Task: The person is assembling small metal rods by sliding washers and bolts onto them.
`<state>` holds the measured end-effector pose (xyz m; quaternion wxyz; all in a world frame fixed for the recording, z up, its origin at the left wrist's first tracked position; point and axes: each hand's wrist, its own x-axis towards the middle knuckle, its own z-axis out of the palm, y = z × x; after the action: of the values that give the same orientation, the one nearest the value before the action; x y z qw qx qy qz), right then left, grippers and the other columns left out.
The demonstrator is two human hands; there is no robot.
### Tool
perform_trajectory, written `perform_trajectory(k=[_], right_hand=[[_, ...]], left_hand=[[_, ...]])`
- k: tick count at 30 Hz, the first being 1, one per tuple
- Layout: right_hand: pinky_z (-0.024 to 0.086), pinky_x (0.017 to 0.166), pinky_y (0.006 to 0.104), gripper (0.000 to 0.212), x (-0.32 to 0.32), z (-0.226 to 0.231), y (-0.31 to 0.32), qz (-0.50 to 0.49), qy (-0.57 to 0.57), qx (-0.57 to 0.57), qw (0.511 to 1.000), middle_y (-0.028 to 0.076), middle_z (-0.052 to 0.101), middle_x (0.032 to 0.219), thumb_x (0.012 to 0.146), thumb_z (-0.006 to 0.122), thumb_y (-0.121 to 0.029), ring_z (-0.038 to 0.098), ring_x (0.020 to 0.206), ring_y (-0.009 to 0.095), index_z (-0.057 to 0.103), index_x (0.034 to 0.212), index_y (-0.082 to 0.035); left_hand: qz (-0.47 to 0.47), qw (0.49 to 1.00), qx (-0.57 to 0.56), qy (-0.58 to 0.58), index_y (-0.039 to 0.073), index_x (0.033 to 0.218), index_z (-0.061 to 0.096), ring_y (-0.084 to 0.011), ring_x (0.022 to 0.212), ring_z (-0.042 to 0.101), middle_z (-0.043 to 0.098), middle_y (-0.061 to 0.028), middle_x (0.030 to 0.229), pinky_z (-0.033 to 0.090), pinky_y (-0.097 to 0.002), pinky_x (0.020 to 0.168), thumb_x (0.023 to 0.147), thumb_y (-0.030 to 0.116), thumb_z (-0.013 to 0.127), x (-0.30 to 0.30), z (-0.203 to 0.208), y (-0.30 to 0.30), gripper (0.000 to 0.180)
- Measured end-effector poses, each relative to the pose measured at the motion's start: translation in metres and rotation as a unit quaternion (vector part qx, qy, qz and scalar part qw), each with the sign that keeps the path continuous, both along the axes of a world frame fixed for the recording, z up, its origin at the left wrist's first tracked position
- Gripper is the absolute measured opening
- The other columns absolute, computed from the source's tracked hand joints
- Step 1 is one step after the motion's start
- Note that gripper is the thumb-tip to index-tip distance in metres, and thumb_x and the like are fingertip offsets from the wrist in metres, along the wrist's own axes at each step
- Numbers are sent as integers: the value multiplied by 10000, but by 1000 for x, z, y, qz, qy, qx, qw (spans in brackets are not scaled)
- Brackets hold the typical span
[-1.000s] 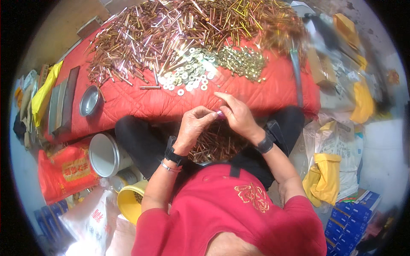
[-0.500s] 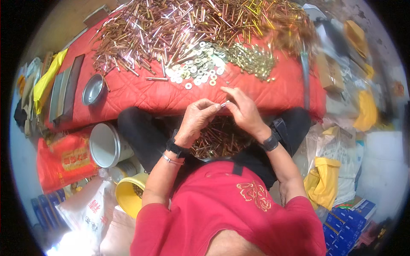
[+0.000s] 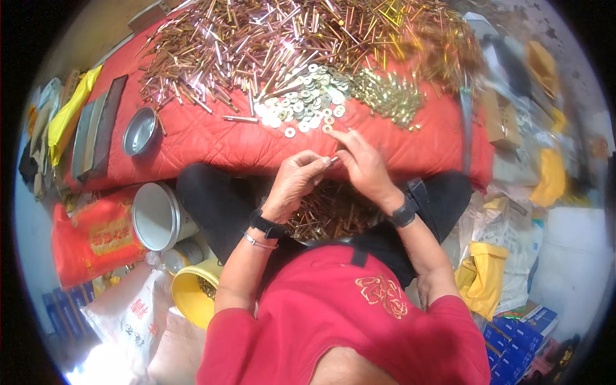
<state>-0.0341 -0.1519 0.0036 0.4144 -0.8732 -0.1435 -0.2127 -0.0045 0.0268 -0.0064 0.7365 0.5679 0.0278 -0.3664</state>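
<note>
Starting at the left, a shiny metal bowl (image 3: pixel 140 131) sits on a red quilted cloth (image 3: pixel 205 141), with a yellow bucket (image 3: pixel 185 296) holding small pieces lower down. Next, a large heap of coppery rods (image 3: pixel 256 45) spreads across the far part of the cloth, pale round washers (image 3: pixel 307 106) scattered at its near edge. Nearer, above the person's lap, the left hand (image 3: pixel 295 181) pinches a short metal rod (image 3: pixel 334 160) between thumb and forefinger. The right hand (image 3: pixel 366 168) is at the rod's other end, fingers extended; whether it grips is unclear. Beyond it lie small brass-coloured parts (image 3: pixel 391 99).
</note>
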Motion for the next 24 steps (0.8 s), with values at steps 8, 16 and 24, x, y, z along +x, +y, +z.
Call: perform_trajectory(k=[8, 16, 24], right_hand=[[500, 751, 376, 276, 11, 9, -1, 6, 65, -1, 998, 197, 644, 1000, 899, 573, -143, 646, 893, 304, 567, 1156, -42], [495, 787, 360, 204, 44, 1, -33, 16, 133, 42, 990, 166, 635, 997, 887, 570, -99, 635, 911, 305, 607, 1076, -32], [493, 784, 403, 240, 182, -16, -87, -139, -109, -184, 967, 118, 610, 946, 776, 537, 73, 608, 900, 312, 620, 964, -50]], left_hand=[[14, 1000, -2, -1, 99, 833, 634, -17, 510, 394, 516, 58, 641, 238, -171, 442, 871, 217, 681, 8, -10, 1, 132], [-60, 952, 79, -289, 22, 903, 672, -115, 639, 530, 612, 8, 741, 440, -249, 613, 881, 215, 661, 0, 3, -3, 194], [110, 702, 347, -612, 9, 926, 652, -316, 950, 572, 640, -150, 963, 440, -404, 864, 827, 120, 624, 126, 0, -4, 151]])
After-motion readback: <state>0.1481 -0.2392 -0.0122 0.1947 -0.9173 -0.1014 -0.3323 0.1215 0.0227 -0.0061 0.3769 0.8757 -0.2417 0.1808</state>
